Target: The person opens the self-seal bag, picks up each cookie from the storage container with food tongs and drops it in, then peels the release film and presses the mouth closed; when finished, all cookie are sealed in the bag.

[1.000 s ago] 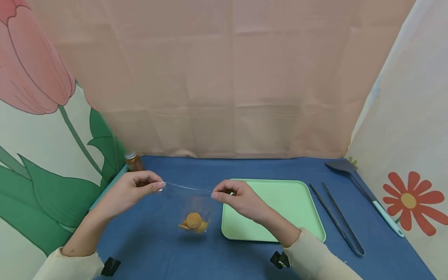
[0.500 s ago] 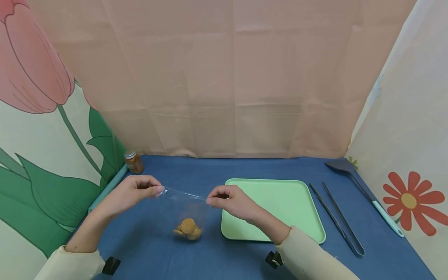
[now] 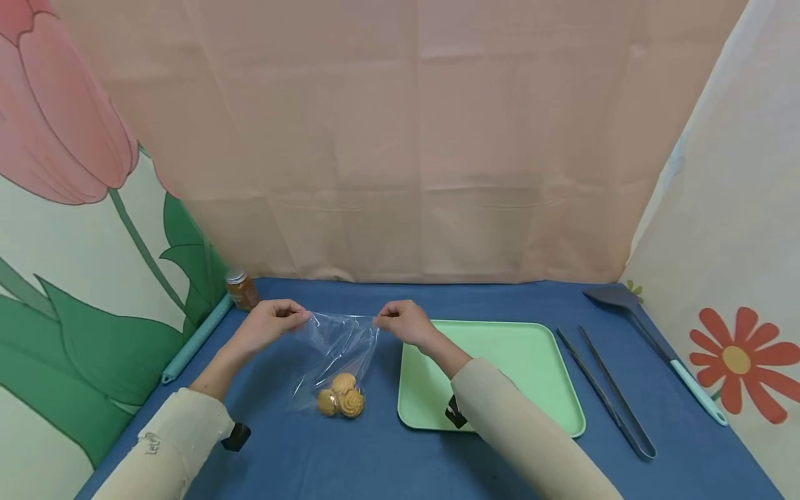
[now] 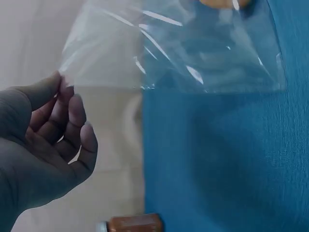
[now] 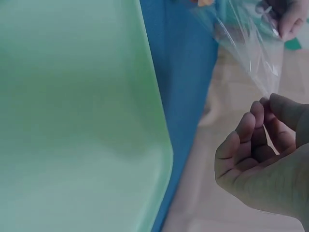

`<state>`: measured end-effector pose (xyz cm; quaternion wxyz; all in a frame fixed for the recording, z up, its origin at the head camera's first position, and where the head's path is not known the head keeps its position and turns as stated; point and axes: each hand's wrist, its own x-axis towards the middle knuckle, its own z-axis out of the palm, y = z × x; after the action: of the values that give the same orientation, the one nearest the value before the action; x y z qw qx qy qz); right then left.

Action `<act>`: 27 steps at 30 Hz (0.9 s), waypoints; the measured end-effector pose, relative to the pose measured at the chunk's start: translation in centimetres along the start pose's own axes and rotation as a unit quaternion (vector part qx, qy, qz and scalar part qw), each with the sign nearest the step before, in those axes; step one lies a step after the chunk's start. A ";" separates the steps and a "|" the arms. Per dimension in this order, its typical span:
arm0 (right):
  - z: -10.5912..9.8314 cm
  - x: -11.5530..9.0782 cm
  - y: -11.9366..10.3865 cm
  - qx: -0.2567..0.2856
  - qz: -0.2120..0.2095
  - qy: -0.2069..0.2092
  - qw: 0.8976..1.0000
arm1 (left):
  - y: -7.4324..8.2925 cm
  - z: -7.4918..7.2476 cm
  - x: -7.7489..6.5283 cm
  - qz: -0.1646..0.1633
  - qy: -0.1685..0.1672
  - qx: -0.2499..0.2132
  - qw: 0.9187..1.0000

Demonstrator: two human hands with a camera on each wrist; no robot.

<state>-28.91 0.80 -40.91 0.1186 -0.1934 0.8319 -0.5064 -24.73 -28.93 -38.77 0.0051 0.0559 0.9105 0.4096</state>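
Observation:
A clear plastic bag (image 3: 342, 347) is stretched by its top edge between my two hands. Three round swirled cookies (image 3: 344, 396) lie together in its bottom corner. My left hand (image 3: 275, 323) pinches the bag's upper left corner between thumb and forefinger; the left wrist view shows the other fingers of that hand (image 4: 53, 130) loosely curled. At the upper right corner, my right hand (image 3: 406, 324) pinches the film the same way, as the right wrist view of the hand (image 5: 265, 150) confirms. Whether the bag's bottom touches the cloth I cannot tell.
Right of the bag lies a light green tray (image 3: 494, 375), partly under my right forearm. Metal tongs (image 3: 606, 396) and a dark spatula with a pale handle (image 3: 656, 347) lie further right. A brown jar (image 3: 242, 292) and a teal roll (image 3: 198, 340) are at the left.
Both hands have moved forward and drawn the bag upright to face me, so its film and the cookies show more fully. The pinch at each corner is kept.

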 end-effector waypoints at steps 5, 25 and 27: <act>0.5 1.8 0.3 0.038 0.053 0.012 0.998 | -1.3 0.5 1.9 -0.020 0.009 -0.005 1.000; 1.8 5.0 1.3 0.037 0.173 0.066 0.982 | -3.3 2.9 4.9 -0.073 0.040 0.043 0.996; 1.9 5.0 1.5 0.038 0.178 0.067 0.981 | -3.5 2.9 4.8 -0.071 0.044 0.048 0.995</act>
<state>-32.92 -2.34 -43.10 0.1578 -0.0030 0.8392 -0.5204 -29.67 -28.53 -43.10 -0.0082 -0.0264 0.9303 0.3657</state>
